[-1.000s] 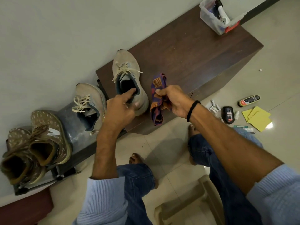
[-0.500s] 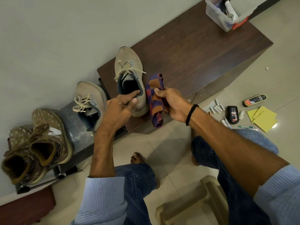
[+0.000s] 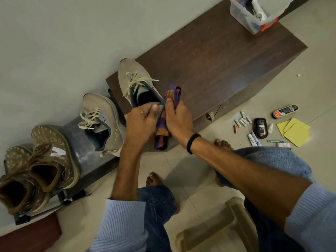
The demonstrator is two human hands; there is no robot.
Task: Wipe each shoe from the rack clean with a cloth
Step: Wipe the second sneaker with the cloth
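A beige laced sneaker [image 3: 131,77] stands on the dark wooden cabinet [image 3: 218,57] near its left end. My left hand [image 3: 141,120] grips the sneaker's heel collar, thumb on the rim. My right hand [image 3: 177,119] holds a folded purple and orange cloth [image 3: 172,95] pressed against the sneaker's right side at the heel. The matching beige sneaker [image 3: 98,113] sits on the low metal rack [image 3: 80,148] to the left. Two brown patterned high-top shoes [image 3: 49,157] stand at the rack's left end.
A clear plastic box [image 3: 243,17] with tubes sits on the cabinet's far right corner. On the floor to the right lie a black polish bottle [image 3: 260,127], a polish tube [image 3: 285,110], small batteries [image 3: 242,120] and yellow cloths [image 3: 295,131]. A beige plastic stool [image 3: 218,228] stands between my knees.
My left hand closed onto the sneaker's heel. My right hand brought the cloth left against the sneaker's side, so both hands now meet at the heel.
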